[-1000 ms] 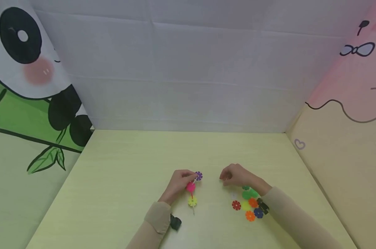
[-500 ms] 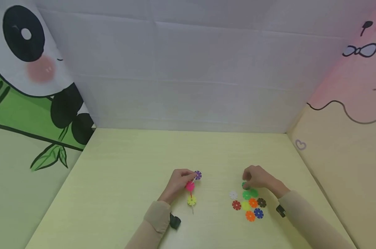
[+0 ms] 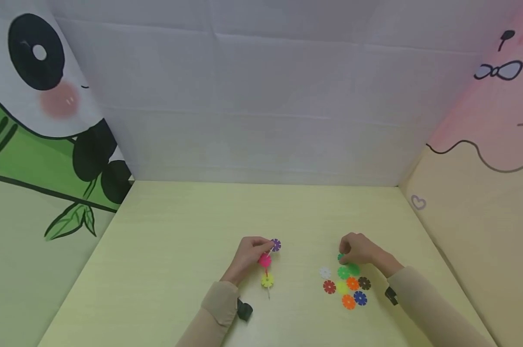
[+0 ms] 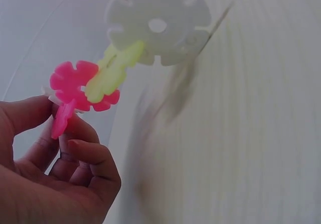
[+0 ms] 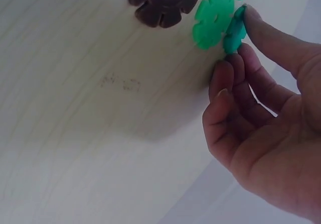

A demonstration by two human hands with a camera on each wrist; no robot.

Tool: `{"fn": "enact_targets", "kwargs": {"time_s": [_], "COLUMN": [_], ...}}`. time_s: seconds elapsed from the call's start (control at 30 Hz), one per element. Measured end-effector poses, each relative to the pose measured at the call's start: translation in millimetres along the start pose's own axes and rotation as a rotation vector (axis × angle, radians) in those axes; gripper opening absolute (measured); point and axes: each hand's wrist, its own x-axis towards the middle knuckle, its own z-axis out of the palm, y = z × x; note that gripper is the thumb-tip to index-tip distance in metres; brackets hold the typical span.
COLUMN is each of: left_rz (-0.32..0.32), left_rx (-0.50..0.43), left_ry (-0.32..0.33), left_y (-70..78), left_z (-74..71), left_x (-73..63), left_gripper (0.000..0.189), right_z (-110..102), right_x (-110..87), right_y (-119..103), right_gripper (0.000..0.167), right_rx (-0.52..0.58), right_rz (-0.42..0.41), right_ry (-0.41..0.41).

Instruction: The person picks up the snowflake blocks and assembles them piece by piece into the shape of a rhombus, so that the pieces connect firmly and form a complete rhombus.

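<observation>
My left hand point(image 3: 249, 255) pinches a chain of notched plastic snowflake discs, held over the table. Along it in the head view are a purple disc point(image 3: 276, 245) at the far end, a pink disc point(image 3: 265, 260) and a yellow disc point(image 3: 268, 280). The left wrist view shows a white disc point(image 4: 158, 28) at the near end, slotted to the yellow one. Thumb and fingers of my right hand point(image 3: 360, 248) pinch a dark green disc point(image 5: 234, 31), tilted on edge beside a lighter green disc point(image 5: 214, 18). The hand partly covers it in the head view.
Loose discs lie on the table point(image 3: 179, 231) below my right hand: a white disc point(image 3: 325, 273), a red disc point(image 3: 329, 287), a blue disc point(image 3: 360, 298), a brown disc point(image 3: 364, 283) and several more. Printed cloth walls point(image 3: 261, 111) enclose the table's back and sides.
My right hand has moved right, from near the table's middle to the loose discs, where its fingers now pinch the dark green one. The left hand keeps its place with the chain.
</observation>
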Motion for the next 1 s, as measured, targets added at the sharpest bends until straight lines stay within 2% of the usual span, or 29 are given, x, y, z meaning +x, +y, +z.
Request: {"fn": "enact_targets", "kwargs": {"time_s": [0.3, 0.43, 0.53, 0.63, 0.8, 1.0], "left_rz": [0.012, 0.004, 0.003, 0.002, -0.001, -0.035], "left_rx": [0.004, 0.008, 0.007, 0.006, 0.015, 0.052], "left_ry": [0.005, 0.003, -0.001, -0.003, -0.004, 0.006], "left_y": [-3.2, -3.5, -4.0, -3.4, -3.0, -0.2], "left_z": [0.7, 1.6, 2.2, 2.6, 2.9, 4.4], "left_x": [1.9, 3.0, 4.1, 4.2, 4.8, 5.6], "left_gripper": [0.021, 0.02, 0.02, 0.019, 0.019, 0.021], "right_z": [2, 2, 0, -1, 0, 3], "right_x": [3.5, 15.2, 26.3, 36.4, 51.1, 60.6], "right_y": [-1, -2, -4, -14, -40, -72], "right_gripper": [0.022, 0.013, 0.005, 0.005, 0.004, 0.005], "right_rx": [-0.019, 0.03, 0.092, 0.159, 0.266, 0.366], "right_rz": [0.014, -0.022, -0.089, -0.178, -0.35, -0.434], "right_ry": [0.023, 0.047, 0.068, 0.094, 0.117, 0.093]}}
